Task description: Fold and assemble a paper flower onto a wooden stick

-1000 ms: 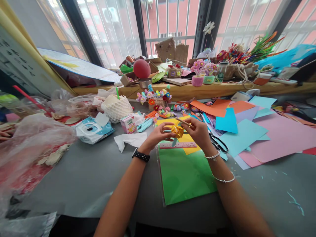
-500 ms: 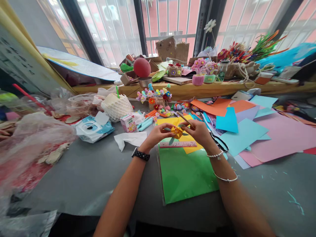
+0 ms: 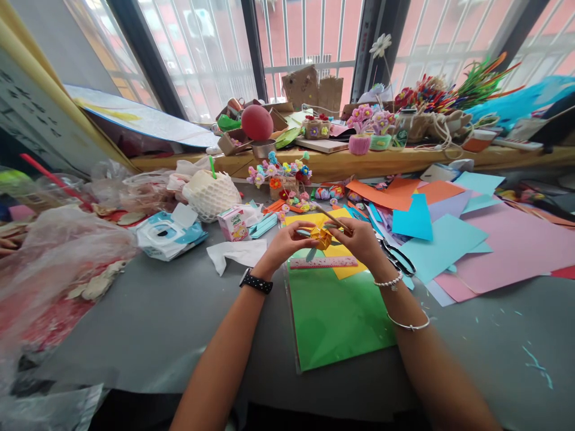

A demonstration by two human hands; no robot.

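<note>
A folded yellow paper flower (image 3: 321, 239) with grey-blue leaf-shaped pieces is held above the worktop. My left hand (image 3: 287, 244) pinches its left side between thumb and fingers. On the other side, my right hand (image 3: 359, 242) is closed round a thin brown stick (image 3: 331, 218), perhaps a pencil, while its fingertips press the flower's right edge. The stick slants up to the left over the flower. Beneath both hands lie a pink patterned ruler (image 3: 323, 263), yellow paper (image 3: 349, 272) and a green sheet (image 3: 341, 317) in a clear sleeve.
Black-handled scissors (image 3: 399, 258) lie right of my right hand, beside loose coloured paper (image 3: 449, 242). Left are a wipes pack (image 3: 168, 236), a small pink box (image 3: 233, 224) and a white tissue (image 3: 236, 254). Pipe-cleaner flowers (image 3: 281, 173) stand behind. Part of another person's hand (image 3: 6, 240) shows far left.
My right hand and the stick have shifted slightly left, and the stick lies at a somewhat flatter slant. The flower has turned a little between my fingers. Both grips remain.
</note>
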